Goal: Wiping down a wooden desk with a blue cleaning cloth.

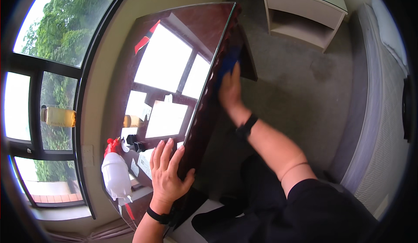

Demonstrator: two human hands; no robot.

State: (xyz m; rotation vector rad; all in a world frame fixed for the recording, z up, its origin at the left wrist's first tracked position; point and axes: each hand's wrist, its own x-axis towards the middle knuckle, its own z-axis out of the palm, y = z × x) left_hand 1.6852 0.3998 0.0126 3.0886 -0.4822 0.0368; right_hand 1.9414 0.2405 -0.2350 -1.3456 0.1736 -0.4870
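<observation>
A dark reddish-brown wooden desk with a glass top [199, 21] stands before me. My left hand [168, 171] rests palm down at the near part of the glass, fingers spread and holding nothing. Farther along, my right hand [230, 89] presses a blue cloth [231, 56] against the desk's carved side edge, below the glass. Hand and cloth are blurred, and the fingers partly cover the cloth. Left of my left hand, a translucent white spray bottle [116, 174] with a red trigger head [112, 146] is on the desk.
Small black objects [135, 142] and a printed paper [145, 162] lie near the bottle. A jar of amber liquid [58, 117] stands by the window. Beyond the desk is a pale nightstand [302, 9]; a mattress [383, 119] borders the grey floor [307, 96] at right.
</observation>
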